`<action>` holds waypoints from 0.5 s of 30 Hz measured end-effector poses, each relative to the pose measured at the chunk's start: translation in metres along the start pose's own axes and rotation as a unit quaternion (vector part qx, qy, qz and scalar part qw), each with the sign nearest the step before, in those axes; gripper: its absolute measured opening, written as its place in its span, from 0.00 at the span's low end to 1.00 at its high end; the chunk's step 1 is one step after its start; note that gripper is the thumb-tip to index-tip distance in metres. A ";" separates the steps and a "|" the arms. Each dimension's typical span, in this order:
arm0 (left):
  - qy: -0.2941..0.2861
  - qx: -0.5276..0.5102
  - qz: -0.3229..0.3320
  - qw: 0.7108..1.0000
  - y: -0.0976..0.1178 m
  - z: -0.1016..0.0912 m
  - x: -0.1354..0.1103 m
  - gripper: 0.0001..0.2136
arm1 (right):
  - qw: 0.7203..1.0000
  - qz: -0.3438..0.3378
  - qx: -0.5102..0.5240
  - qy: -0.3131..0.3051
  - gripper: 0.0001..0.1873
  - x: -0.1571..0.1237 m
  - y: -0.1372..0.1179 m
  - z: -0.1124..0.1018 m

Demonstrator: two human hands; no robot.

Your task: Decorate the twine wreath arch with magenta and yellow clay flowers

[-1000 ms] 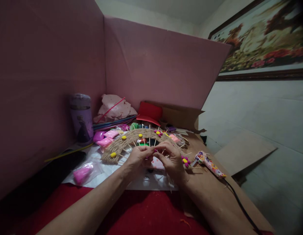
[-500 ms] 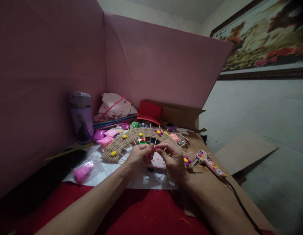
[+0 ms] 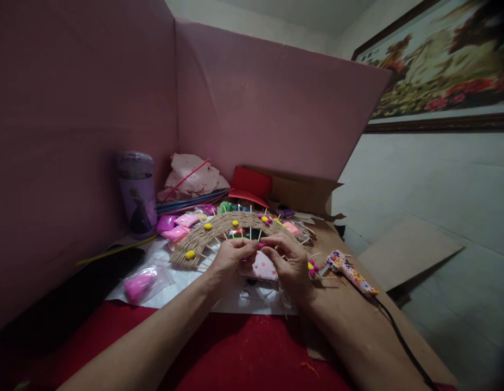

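Between the fingertips of my left hand (image 3: 236, 258) and my right hand (image 3: 289, 264) is a small piece of magenta clay (image 3: 260, 246). Both hands are closed in a pinch on it, mostly covering it. Just beyond them lies an arch of woven twine (image 3: 219, 221) with thin sticks poking out along both edges. Yellow clay dots (image 3: 190, 254) sit on its left and top. Toward the right, a flower with magenta petals and a yellow centre (image 3: 265, 219) is on the arch, and a second such flower (image 3: 312, 267) shows beside my right wrist.
A flower-patterned glue gun (image 3: 351, 272) with a black cord lies on cardboard at the right. Clay packets (image 3: 175, 233) and a purple bottle (image 3: 136, 196) stand at the left. Behind are a red pouch (image 3: 250, 184) and pink panels (image 3: 255, 103). A bagged pink lump (image 3: 138, 287) lies front left.
My fingertips have shifted slightly around the magenta clay, and less of it shows now. The arch and the things around it stay in place; the view has moved a touch.
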State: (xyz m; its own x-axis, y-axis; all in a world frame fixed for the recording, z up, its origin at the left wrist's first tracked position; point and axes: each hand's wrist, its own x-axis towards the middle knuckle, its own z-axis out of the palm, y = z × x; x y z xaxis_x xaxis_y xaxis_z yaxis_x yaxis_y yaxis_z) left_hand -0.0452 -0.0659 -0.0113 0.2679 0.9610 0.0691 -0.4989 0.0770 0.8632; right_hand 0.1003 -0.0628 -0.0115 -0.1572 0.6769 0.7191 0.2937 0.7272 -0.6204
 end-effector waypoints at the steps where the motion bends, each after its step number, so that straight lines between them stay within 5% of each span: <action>1: 0.002 0.000 0.004 1.000 0.000 0.000 0.000 0.18 | 1.000 0.002 -0.003 0.001 0.04 0.000 0.000 0.000; 15: -0.013 -0.032 -0.016 0.999 0.004 0.003 -0.004 0.16 | 1.000 0.006 -0.012 -0.004 0.04 -0.001 -0.001 0.001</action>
State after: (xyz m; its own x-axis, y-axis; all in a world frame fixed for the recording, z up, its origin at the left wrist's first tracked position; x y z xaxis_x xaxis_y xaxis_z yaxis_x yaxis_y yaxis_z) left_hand -0.0458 -0.0698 -0.0065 0.3059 0.9504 0.0562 -0.5416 0.1251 0.8312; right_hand 0.0996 -0.0634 -0.0118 -0.1613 0.6863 0.7092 0.3174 0.7165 -0.6212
